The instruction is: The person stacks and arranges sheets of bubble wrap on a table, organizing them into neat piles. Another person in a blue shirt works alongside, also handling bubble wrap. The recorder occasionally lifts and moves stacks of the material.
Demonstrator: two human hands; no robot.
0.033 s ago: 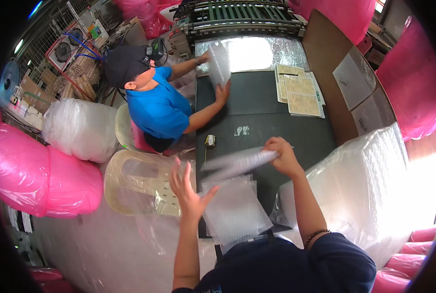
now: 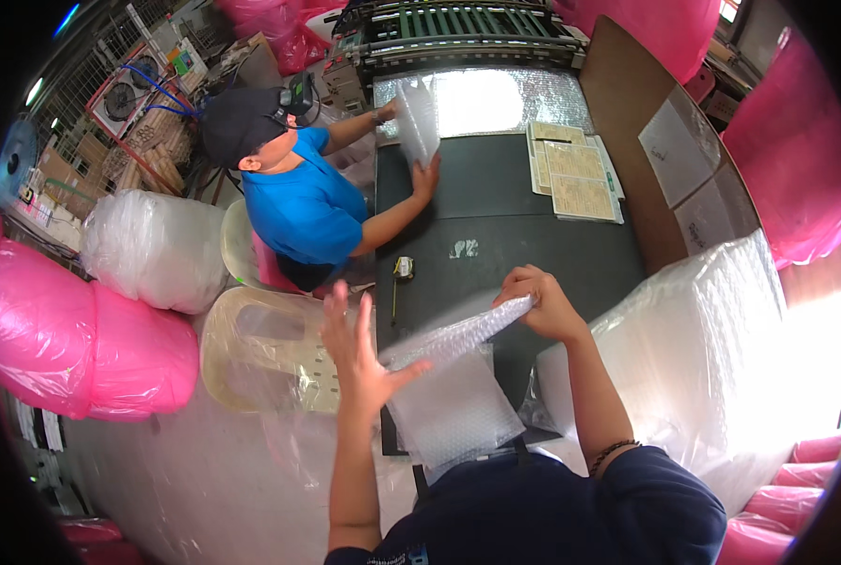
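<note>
A clear bubble-wrap bag [image 2: 472,334], or a thin bundle of them, slants over the near part of the dark table. My right hand [image 2: 545,306] grips its right end with the fingers closed. The far left end is blurred and reaches toward my left hand [image 2: 362,367]. That hand is raised with fingers spread and the thumb out; no grip on the bag shows. Below, a stack of flat bubble-wrap bags [image 2: 460,414] lies on the table edge just in front of my body.
A co-worker in a blue shirt [image 2: 307,212] at the table's left holds another bubble-wrap bag [image 2: 419,122]. A tape measure [image 2: 403,267] and papers [image 2: 576,174] lie on the table [image 2: 524,245]. A large wrapped bundle [image 2: 665,339] stands right; a plastic chair [image 2: 223,353] stands left.
The bag in my right hand has swung slightly, its left part lower and nearer my left hand. My left hand has shifted a little, fingers still spread.
</note>
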